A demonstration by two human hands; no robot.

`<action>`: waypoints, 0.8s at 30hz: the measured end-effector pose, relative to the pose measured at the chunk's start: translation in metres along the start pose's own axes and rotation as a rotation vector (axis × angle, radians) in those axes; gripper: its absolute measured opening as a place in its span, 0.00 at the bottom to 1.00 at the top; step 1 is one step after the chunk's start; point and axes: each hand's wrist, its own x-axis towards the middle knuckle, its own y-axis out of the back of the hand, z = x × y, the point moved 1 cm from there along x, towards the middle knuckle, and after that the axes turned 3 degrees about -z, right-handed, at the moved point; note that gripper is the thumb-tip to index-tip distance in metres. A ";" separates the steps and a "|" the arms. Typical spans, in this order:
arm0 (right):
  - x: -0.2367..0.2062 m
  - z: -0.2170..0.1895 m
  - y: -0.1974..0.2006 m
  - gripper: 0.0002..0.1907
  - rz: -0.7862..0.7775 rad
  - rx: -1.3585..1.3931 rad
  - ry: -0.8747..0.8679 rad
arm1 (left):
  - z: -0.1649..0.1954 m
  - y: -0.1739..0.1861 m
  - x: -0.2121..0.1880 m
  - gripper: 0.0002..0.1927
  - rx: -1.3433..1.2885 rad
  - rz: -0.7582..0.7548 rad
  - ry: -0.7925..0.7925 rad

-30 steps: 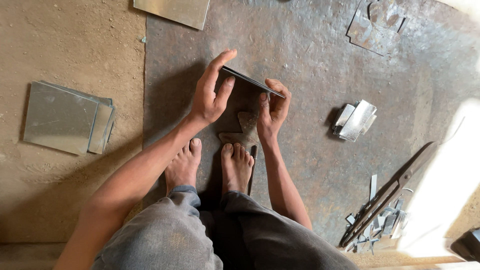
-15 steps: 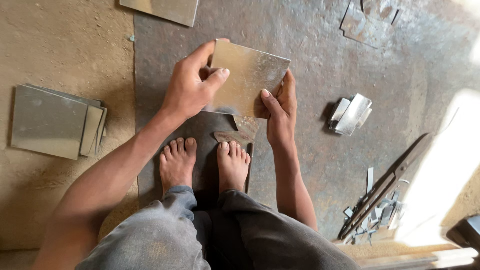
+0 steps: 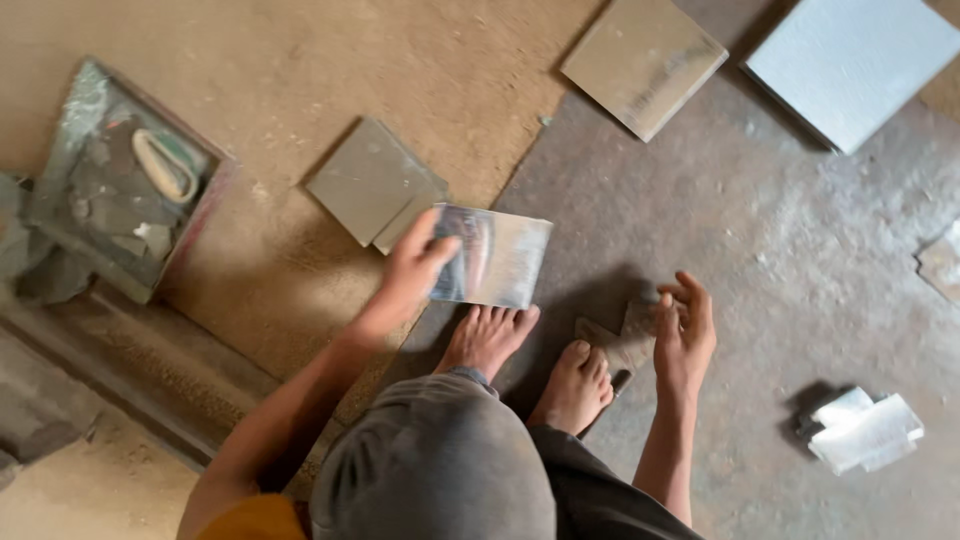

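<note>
My left hand grips one edge of a shiny square metal sheet, held above the floor just in front of my bare left foot. My right hand is empty with fingers spread, hovering over a small dark metal piece that lies on the floor by my right foot. A stack of flat grey metal squares lies on the dusty floor close beyond my left hand.
A shallow tray of scraps sits at the far left beside a low step. Two larger sheets lie at the top right. Bright folded metal offcuts rest at the lower right on the dark floor plate.
The sheet was held by both hands in front of my feet; now only my left hand holds it and has carried it leftward. My right hand has let go and dropped low. The view has swung left.
</note>
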 end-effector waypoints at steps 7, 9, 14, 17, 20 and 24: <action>-0.007 0.029 -0.001 0.13 0.019 -0.429 0.084 | 0.098 0.157 -0.030 0.24 0.004 0.274 0.208; -0.008 0.030 -0.001 0.10 0.022 -0.504 0.136 | 0.121 0.177 -0.011 0.27 0.193 0.020 0.148; -0.010 0.025 0.000 0.07 -0.017 -0.586 0.175 | 0.080 0.165 0.078 0.32 0.752 -0.333 0.394; -0.013 0.022 0.007 0.09 -0.072 -0.590 0.102 | 0.049 0.126 0.131 0.35 1.222 -0.047 -0.240; -0.015 0.022 0.016 0.12 -0.125 -0.531 0.040 | 0.044 0.055 0.182 0.29 0.862 0.089 -0.424; -0.018 0.031 0.022 0.12 -0.125 -0.513 0.049 | 0.069 -0.070 0.241 0.34 0.855 0.028 -0.517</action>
